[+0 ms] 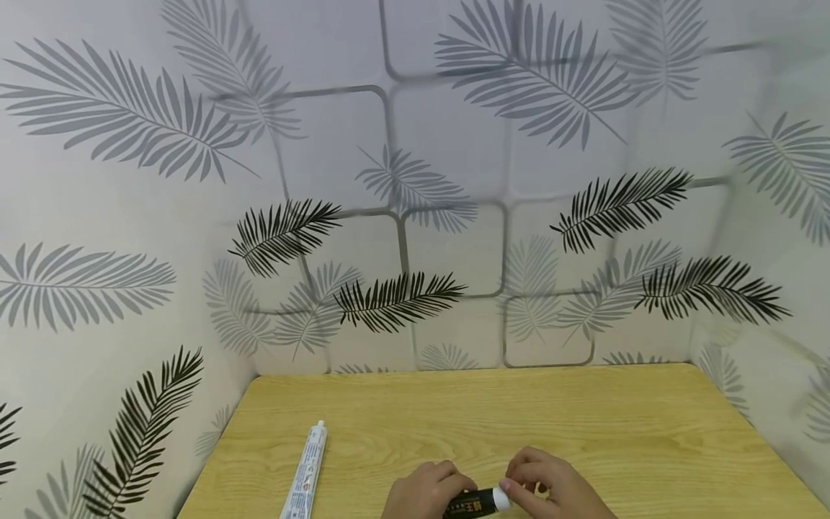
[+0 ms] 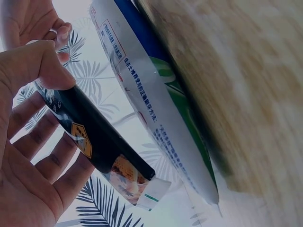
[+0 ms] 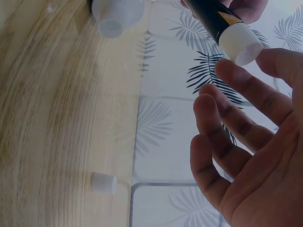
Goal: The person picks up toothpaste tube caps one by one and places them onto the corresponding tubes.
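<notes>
My left hand holds a black squeeze tube with gold lettering and a honeycomb picture. In the left wrist view the thumb lies over one side of the tube and the fingers are behind it. The tube's white cap points toward my right hand. My right thumb and index fingertip pinch the rim of that cap from two sides. The other right fingers are loosely bent, away from the tube.
A white toothpaste tube lies on the wooden table to the left. In the right wrist view, a small loose white cap rests on the table, and a white tube end shows at the top. A leaf-patterned wall stands behind.
</notes>
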Available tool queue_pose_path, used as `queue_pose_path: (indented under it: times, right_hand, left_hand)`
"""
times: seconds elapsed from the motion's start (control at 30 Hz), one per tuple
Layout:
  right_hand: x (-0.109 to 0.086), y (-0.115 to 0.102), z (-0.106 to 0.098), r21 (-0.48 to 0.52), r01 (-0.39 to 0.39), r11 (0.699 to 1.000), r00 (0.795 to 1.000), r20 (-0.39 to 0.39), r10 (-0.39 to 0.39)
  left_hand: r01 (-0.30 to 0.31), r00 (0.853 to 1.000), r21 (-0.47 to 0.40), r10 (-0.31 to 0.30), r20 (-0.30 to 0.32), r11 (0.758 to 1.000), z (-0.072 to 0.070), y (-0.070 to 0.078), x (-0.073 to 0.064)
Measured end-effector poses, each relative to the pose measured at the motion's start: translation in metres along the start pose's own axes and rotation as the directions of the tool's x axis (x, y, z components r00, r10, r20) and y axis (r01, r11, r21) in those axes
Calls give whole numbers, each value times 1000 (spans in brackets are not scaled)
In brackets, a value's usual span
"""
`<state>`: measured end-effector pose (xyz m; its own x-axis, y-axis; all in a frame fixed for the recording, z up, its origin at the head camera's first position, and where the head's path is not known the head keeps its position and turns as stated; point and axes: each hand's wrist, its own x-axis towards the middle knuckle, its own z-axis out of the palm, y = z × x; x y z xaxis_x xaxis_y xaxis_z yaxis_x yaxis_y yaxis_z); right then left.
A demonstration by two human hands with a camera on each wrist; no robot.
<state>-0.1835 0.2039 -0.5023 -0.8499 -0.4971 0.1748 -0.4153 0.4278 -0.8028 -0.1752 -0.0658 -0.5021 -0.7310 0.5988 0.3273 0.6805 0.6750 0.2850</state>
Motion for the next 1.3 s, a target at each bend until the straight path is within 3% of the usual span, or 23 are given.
queue_pose_path:
  times: [0.13, 0.3, 0.47, 0.6, 0.77, 0.93, 1.1, 1.3]
  right_hand:
    - [0, -1, 0, -23, -7, 1000, 1000, -5, 7]
    - [-5, -7, 4, -46, 3, 999, 994, -113, -8]
    - [-8, -7, 8, -28, 185, 982, 963, -193, -187]
    - [-7, -3, 10, -3, 342, 940, 928, -158, -338]
    - [-6, 1, 10, 26, 427, 904, 900, -114, -422]
    - [-7, -2, 8, 50, 379, 924, 923, -88, -374]
    - [-8, -5, 6, 123, 230, 965, 973, -34, -227]
    - [-8, -5, 6, 159, 139, 977, 990, 2, -141]
  left_hand:
    - [4, 1000, 4, -4, 9, 1000, 0, 1, 1]
    - [-3, 1000, 11, 4, -10, 1000, 0, -1, 1]
    - [0, 1000, 5, 0, -7, 1000, 0, -2, 1]
    - [5, 1000, 13, -5, -14, 1000, 1, -3, 1]
    - [9, 999, 16, -8, -38, 1000, 3, -3, 0]
    - [13, 1000, 2, -13, -21, 1000, 4, -5, -1]
    - [12, 1000, -10, -12, -4, 1000, 3, -4, -1]
    - [28, 999, -34, -28, 21, 999, 2, -2, 0]
